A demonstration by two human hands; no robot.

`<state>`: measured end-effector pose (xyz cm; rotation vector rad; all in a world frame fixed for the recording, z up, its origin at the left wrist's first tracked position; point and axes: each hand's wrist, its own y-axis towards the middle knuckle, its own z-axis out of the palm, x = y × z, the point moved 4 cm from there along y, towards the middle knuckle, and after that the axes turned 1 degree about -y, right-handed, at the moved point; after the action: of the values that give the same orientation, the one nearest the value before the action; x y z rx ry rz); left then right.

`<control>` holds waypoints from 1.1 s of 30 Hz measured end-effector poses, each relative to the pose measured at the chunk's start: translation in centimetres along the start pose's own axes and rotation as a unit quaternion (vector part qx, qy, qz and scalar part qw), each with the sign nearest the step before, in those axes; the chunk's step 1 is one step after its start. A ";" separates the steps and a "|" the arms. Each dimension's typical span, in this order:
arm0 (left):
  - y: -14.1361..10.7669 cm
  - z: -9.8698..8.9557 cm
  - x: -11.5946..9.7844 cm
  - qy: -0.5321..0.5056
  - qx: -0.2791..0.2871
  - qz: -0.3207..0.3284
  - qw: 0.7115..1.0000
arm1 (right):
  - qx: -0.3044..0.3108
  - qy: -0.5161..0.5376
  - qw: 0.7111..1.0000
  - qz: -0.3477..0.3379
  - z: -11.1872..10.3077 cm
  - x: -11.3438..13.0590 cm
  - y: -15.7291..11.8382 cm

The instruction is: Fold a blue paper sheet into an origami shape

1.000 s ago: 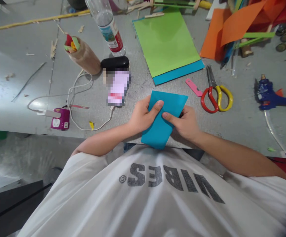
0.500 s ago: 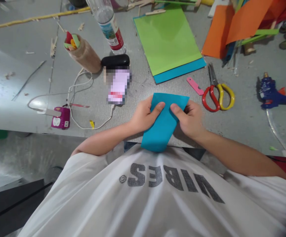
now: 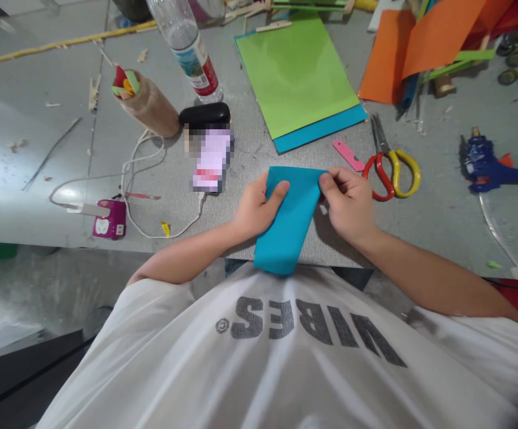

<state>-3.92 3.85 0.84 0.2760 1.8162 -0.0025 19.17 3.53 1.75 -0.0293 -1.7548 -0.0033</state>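
A strip of blue paper (image 3: 288,229) is held between both hands over the front edge of the table, its lower end curling toward the shirt. My left hand (image 3: 261,205) grips its left side, thumb on top and fingers hidden beneath. At the upper right corner my right hand (image 3: 350,202) pinches the paper between thumb and curled fingers. Just right of that hand lie scissors (image 3: 390,164) with one red and one yellow handle. A small pink cutter (image 3: 349,156) rests beyond it.
Green paper (image 3: 303,77) lies over a blue sheet (image 3: 321,128) ahead. A bottle (image 3: 196,62), a brown holder (image 3: 149,104), a black case (image 3: 205,114) and a phone (image 3: 213,158) on a cable stand left. Orange paper (image 3: 386,59) and a blue glue gun (image 3: 484,161) lie right.
My right thumb has moved from the paper's face out to its upper right corner, and that hand has shifted slightly right. The left hand keeps its grip.
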 end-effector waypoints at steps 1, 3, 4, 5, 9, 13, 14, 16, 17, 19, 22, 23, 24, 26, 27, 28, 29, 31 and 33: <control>0.0 -0.1 0.0 -0.002 -0.006 -0.002 1.000 | 0.005 -0.003 1.000 -0.001 0.0 0.0 0.0; 0.1 -0.1 0.0 0.000 -0.016 -0.005 1.000 | 0.005 -0.018 1.000 -0.010 0.0 0.1 0.1; 0.1 -0.2 0.0 0.001 -0.017 -0.006 1.000 | 0.004 -0.028 0.999 -0.015 0.0 0.1 0.1; 0.1 -0.2 0.0 0.003 -0.015 -0.007 1.000 | 0.007 -0.036 0.999 -0.017 0.0 0.1 0.1; 0.1 -0.3 0.2 0.011 -0.019 -0.011 1.000 | 0.062 -0.035 0.997 -0.002 0.4 0.1 0.1; 0.1 -0.4 0.4 0.005 -0.040 -0.011 0.999 | 0.066 -0.058 0.996 -0.020 0.4 0.2 0.1; 0.1 -0.4 0.4 0.004 -0.044 -0.012 0.999 | 0.062 -0.061 0.996 -0.023 0.4 0.2 0.1; 0.1 -0.5 0.4 0.005 -0.049 -0.017 0.999 | 0.065 -0.049 0.997 -0.018 0.5 0.2 0.0; 0.2 -0.5 0.4 0.005 -0.050 -0.019 0.999 | 0.073 -0.039 0.996 -0.012 0.7 0.2 0.0; 0.3 -0.6 0.4 -0.001 -0.053 -0.020 0.998 | 0.099 -0.019 0.995 0.000 1.0 0.3 -0.1; 0.5 -0.7 0.5 -0.019 -0.063 -0.025 0.998 | 0.120 -0.012 0.993 0.007 1.2 0.3 -0.2; 0.5 -0.7 0.6 -0.024 -0.068 -0.027 0.997 | 0.116 -0.014 0.993 0.005 1.1 0.3 -0.1; 0.5 -0.7 0.7 -0.027 -0.071 -0.029 0.997 | 0.105 -0.016 0.994 0.001 1.0 0.3 0.0; 0.5 -0.7 0.9 -0.032 -0.067 -0.029 0.997 | 0.077 -0.019 0.997 -0.009 0.5 0.2 0.3; 0.4 -0.6 1.0 -0.034 -0.059 -0.028 0.997 | 0.063 -0.019 0.998 -0.016 0.3 0.1 0.5; 0.3 -0.5 1.1 -0.036 -0.049 -0.028 0.998 | 0.048 -0.019 0.998 -0.023 0.1 0.0 0.7; 0.2 -0.4 1.1 -0.037 -0.037 -0.029 0.998 | 0.034 -0.019 0.999 -0.029 -0.2 -0.1 0.9; 0.0 -0.1 1.3 -0.037 -0.017 -0.033 0.999 | 0.012 -0.023 0.999 -0.040 -0.5 -0.3 1.1; -0.2 0.1 1.3 -0.031 -0.010 -0.035 0.999 | 0.007 -0.025 0.999 -0.039 -0.5 -0.3 1.2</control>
<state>-4.21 3.88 -0.47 0.1963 1.7627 -0.0402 19.76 4.69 1.52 0.0484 -1.8048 -0.0479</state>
